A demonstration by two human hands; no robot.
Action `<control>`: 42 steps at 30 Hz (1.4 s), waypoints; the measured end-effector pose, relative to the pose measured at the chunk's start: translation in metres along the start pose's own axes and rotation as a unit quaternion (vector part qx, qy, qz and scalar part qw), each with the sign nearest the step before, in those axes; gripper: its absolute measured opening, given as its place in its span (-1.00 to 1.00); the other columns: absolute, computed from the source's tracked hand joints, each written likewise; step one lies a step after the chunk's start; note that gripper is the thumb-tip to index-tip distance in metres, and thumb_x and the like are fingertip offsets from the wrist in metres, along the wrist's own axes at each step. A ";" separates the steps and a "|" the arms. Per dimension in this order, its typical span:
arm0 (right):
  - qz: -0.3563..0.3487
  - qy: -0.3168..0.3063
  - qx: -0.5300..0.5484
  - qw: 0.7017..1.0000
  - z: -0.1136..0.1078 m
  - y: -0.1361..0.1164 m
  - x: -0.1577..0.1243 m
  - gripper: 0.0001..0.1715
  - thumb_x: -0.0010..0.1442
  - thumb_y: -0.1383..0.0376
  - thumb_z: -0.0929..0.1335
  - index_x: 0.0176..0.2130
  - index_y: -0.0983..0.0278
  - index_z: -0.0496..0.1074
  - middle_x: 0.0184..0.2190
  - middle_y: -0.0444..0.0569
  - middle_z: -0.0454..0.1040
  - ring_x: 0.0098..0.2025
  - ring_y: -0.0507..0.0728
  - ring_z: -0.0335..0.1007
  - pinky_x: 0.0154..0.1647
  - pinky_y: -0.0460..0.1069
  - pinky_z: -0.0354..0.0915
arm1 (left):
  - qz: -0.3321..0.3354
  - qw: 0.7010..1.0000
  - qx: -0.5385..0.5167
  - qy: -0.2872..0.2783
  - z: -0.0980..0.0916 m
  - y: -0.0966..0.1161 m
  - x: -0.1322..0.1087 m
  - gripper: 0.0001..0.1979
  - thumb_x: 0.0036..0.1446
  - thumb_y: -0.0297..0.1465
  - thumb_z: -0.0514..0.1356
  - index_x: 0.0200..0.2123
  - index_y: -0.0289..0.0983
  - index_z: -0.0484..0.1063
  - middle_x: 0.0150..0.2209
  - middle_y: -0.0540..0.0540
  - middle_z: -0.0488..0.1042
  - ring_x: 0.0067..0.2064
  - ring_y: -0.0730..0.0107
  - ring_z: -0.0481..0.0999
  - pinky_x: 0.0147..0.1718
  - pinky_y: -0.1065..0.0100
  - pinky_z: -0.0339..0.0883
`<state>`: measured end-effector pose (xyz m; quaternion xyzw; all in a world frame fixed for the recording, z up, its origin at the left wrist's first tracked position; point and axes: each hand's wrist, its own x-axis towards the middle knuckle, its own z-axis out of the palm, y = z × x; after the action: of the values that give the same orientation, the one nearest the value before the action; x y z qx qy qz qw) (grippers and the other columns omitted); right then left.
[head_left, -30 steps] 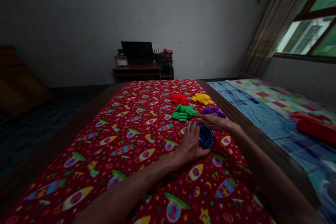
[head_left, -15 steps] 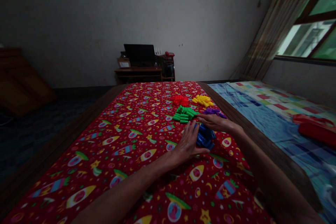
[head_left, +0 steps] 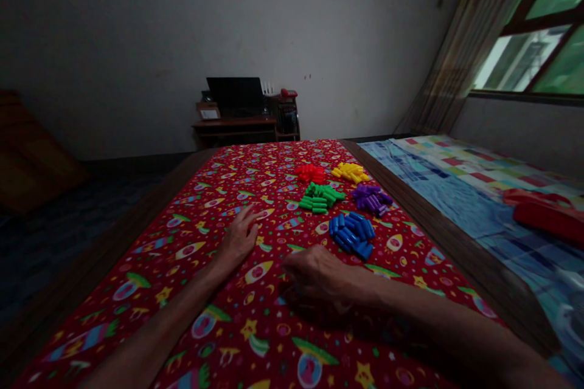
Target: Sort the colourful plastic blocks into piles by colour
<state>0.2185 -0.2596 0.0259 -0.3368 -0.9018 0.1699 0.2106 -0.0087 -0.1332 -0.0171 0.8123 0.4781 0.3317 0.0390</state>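
Note:
Small cylindrical pieces lie in separate piles on the red patterned cloth [head_left: 182, 249]: red [head_left: 310, 173], yellow [head_left: 350, 172], green [head_left: 321, 197], purple [head_left: 371, 199] and blue [head_left: 352, 234]. My left hand [head_left: 239, 237] rests on the cloth left of the piles, fingers apart, holding nothing. Nearer to me than the blue pile, my right hand [head_left: 314, 273] is over the cloth with its fingers curled in; whatever is in it, if anything, is hidden.
Behind the table stands a desk [head_left: 237, 123] with a black monitor [head_left: 236, 96] and a red telephone [head_left: 288, 93]. To the right is a bed [head_left: 474, 206] with a red bag [head_left: 547, 219]. Dark wooden edges border the cloth.
Both hands have left the blue pile. My left hand moved left onto bare cloth; my right hand came left and nearer, its fingers now curled. The blue and purple piles are uncovered.

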 end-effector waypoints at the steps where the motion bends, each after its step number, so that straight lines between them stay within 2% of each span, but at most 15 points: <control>1: -0.014 -0.016 -0.011 1.000 0.009 -0.002 -0.001 -0.91 0.19 0.38 0.28 -0.38 0.29 0.30 -0.51 -0.17 0.28 -0.52 -0.04 0.01 -0.50 -0.11 -0.06 | -0.008 1.000 0.002 -0.005 0.000 -0.005 -0.002 -0.65 0.17 -0.35 -0.04 -0.15 -0.29 0.49 0.10 -0.25 0.39 0.13 0.06 0.39 0.12 0.01 0.29; 5: -0.037 -0.024 -0.055 0.998 0.020 -0.005 -0.004 -0.90 0.25 0.36 0.25 -0.34 0.29 0.30 -0.41 -0.06 0.36 -0.43 0.02 0.12 -0.45 -0.09 0.00 | 0.006 1.000 -0.001 -0.020 0.003 -0.009 -0.008 -0.66 0.15 -0.35 -0.03 -0.18 -0.25 0.50 0.07 -0.21 0.41 0.10 0.09 0.41 0.10 0.03 0.33; 17: -0.015 -0.048 -0.041 0.998 0.010 -0.011 -0.004 -0.92 0.27 0.35 0.25 -0.29 0.28 0.31 -0.36 -0.04 0.39 -0.37 0.03 0.19 -0.41 -0.09 0.03 | 0.043 0.999 0.009 -0.010 0.014 -0.009 -0.011 -0.67 0.17 -0.36 -0.05 -0.15 -0.25 0.48 0.09 -0.20 0.38 0.14 0.09 0.36 0.13 0.01 0.29; 21: -0.021 -0.036 -0.052 0.998 0.016 -0.006 -0.005 -0.88 0.28 0.33 0.23 -0.32 0.28 0.30 -0.38 -0.05 0.38 -0.38 0.03 0.17 -0.42 -0.08 0.02 | 0.045 0.999 0.012 -0.010 0.015 -0.010 -0.012 -0.66 0.19 -0.35 -0.06 -0.14 -0.26 0.47 0.11 -0.22 0.36 0.16 0.08 0.35 0.14 0.01 0.28; 31: -0.055 -0.005 -0.059 0.997 0.025 0.005 -0.005 -0.93 0.26 0.34 0.27 -0.28 0.28 0.33 -0.38 -0.07 0.38 -0.41 0.01 0.15 -0.45 -0.09 -0.02 | 0.049 0.999 0.019 -0.011 0.016 -0.012 -0.012 -0.66 0.19 -0.36 -0.06 -0.13 -0.27 0.47 0.11 -0.23 0.36 0.15 0.08 0.35 0.13 0.01 0.29; 36: -0.003 0.038 -0.083 0.996 0.031 0.017 0.001 -0.88 0.26 0.36 0.26 -0.34 0.29 0.33 -0.41 -0.08 0.39 -0.46 -0.01 0.13 -0.48 -0.09 -0.06 | 0.060 0.998 0.019 -0.010 0.017 -0.012 -0.011 -0.65 0.20 -0.36 -0.07 -0.13 -0.28 0.47 0.11 -0.24 0.36 0.15 0.08 0.35 0.12 0.03 0.30; 42: -0.015 0.052 -0.098 0.994 0.032 0.022 0.003 -0.87 0.28 0.36 0.24 -0.32 0.30 0.35 -0.41 -0.07 0.41 -0.47 -0.01 0.15 -0.47 -0.08 -0.06 | 0.065 0.998 0.022 -0.006 0.015 -0.010 -0.011 -0.64 0.19 -0.39 -0.08 -0.11 -0.29 0.46 0.11 -0.26 0.36 0.15 0.09 0.36 0.12 0.03 0.30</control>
<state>0.2123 -0.2471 -0.0106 -0.3507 -0.9069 0.0595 0.2260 -0.0109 -0.1331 -0.0385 0.8447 0.4309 0.3177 0.0025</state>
